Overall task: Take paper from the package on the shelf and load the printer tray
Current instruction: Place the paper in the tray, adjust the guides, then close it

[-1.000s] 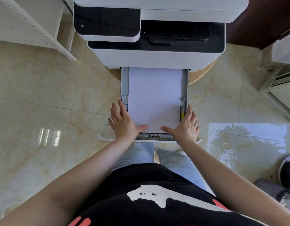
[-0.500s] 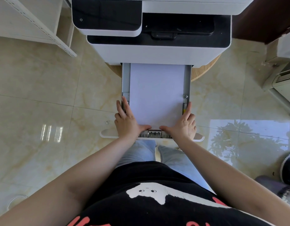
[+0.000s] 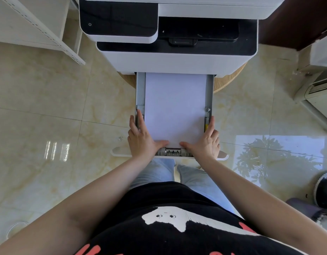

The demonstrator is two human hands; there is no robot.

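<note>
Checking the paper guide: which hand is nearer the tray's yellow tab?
Right. The right hand lies beside the yellow tab; the left hand rests across the paper from it.

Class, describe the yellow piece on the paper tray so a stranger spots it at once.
Find the white printer and the grey tray pulled out beneath it. On the tray's right rail, beside the right hand, sits a yellow strip, the only coloured part among grey plastic.

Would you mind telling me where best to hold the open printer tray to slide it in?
Hold the tray at its two front corners, coming from the front, where the left hand and right hand lie: it juts straight out with paper lying flat.
</note>
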